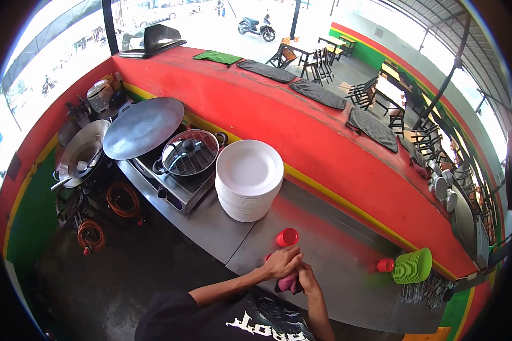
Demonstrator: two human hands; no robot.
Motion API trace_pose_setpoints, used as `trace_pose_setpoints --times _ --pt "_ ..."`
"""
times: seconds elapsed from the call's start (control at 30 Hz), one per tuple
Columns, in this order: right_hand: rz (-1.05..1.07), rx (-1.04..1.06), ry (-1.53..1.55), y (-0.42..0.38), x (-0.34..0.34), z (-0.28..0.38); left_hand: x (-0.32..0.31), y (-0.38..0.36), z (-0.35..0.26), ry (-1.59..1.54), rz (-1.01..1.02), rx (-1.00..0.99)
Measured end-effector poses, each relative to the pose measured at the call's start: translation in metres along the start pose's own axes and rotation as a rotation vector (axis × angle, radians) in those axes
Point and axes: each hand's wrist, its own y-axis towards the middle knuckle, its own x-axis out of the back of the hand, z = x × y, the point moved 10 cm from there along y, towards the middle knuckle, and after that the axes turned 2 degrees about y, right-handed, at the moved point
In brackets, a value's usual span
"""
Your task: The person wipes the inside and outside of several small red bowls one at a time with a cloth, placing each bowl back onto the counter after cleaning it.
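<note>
My left hand (pixel 283 262) reaches in from the left, its fingers bent and pressed together where they meet my right hand (pixel 307 278). My right hand is closed around a bunched pink and dark cloth (pixel 288 282), which hangs below both hands. What my left hand grips is hidden. A bit of something red (pixel 267 257) shows at its edge; most of it is covered. Just beyond my hands a small red cup (pixel 287 237) stands on the steel counter (pixel 324 250), not touched by my fingers.
A tall stack of white plates (pixel 249 170) stands beyond the cup, beside a stove (pixel 182 190) with a glass-lidded pan (pixel 190 152). Farther left are woks (pixel 81 153). At right are green bowls (pixel 412 266), another red cup (pixel 385 265) and cutlery (pixel 422 291). A red wall (pixel 301 136) borders the counter.
</note>
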Motion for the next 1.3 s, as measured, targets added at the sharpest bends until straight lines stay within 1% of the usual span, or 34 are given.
trace_pose_setpoints --times 0.07,0.17,0.27,0.33,0.37,0.4,0.47,0.57,0.67,0.77,0.87,0.97,1.07,1.1,1.2,1.27,1.3 --pt "0.073 -0.18 0.229 -0.011 -0.003 -0.011 -0.009 0.002 -0.005 -0.03 0.048 -0.097" --pt "0.17 0.274 -0.108 -0.044 -0.021 0.045 -0.023 0.008 -0.017 -0.106 0.197 -0.14" --pt "0.016 0.666 -0.891 -0.06 -0.021 0.068 -0.031 0.012 -0.029 -0.156 0.243 -0.125" --pt "-0.086 0.475 -0.434 -0.042 0.01 0.04 -0.035 0.015 -0.028 -0.187 0.209 -0.139" --pt "-0.11 0.368 -0.163 -0.037 0.023 0.023 -0.038 0.015 -0.028 -0.204 0.191 -0.146" --pt "-0.159 0.28 0.12 -0.035 0.032 0.013 -0.043 0.016 -0.025 -0.194 0.191 -0.112" --pt "-0.186 0.07 0.768 -0.041 0.018 0.014 -0.049 0.016 -0.019 -0.17 0.185 -0.04" --pt "-0.437 0.214 0.395 -0.067 0.036 0.027 -0.051 0.016 -0.023 -0.152 0.198 -0.04" --pt "-0.632 0.376 0.073 -0.08 0.039 0.041 -0.056 0.015 -0.019 -0.127 0.212 -0.009" --pt "-0.861 0.595 -0.312 -0.088 0.045 0.048 -0.054 0.014 -0.017 -0.127 0.23 0.045" --pt "-0.844 0.507 -0.378 -0.075 0.045 0.033 -0.048 0.013 -0.01 -0.084 0.221 0.048" --pt "-0.789 0.306 -0.523 -0.073 0.031 0.039 -0.041 0.009 -0.006 -0.078 0.221 0.069" --pt "-0.723 0.351 -0.734 -0.077 0.013 0.061 -0.042 0.009 0.005 -0.123 0.226 0.078" --pt "-0.694 0.412 -0.73 -0.079 0.01 0.067 -0.04 0.009 0.004 -0.166 0.219 0.114" --pt "-0.59 0.555 -0.555 -0.088 0.012 0.08 -0.035 0.007 0.006 -0.257 0.194 0.208" --pt "-0.662 0.651 -0.652 -0.11 0.005 0.108 -0.044 0.007 0.027 -0.279 0.166 0.251" --pt "-0.695 0.697 -0.702 -0.121 -0.001 0.117 -0.047 0.006 0.039 -0.192 0.154 0.298"
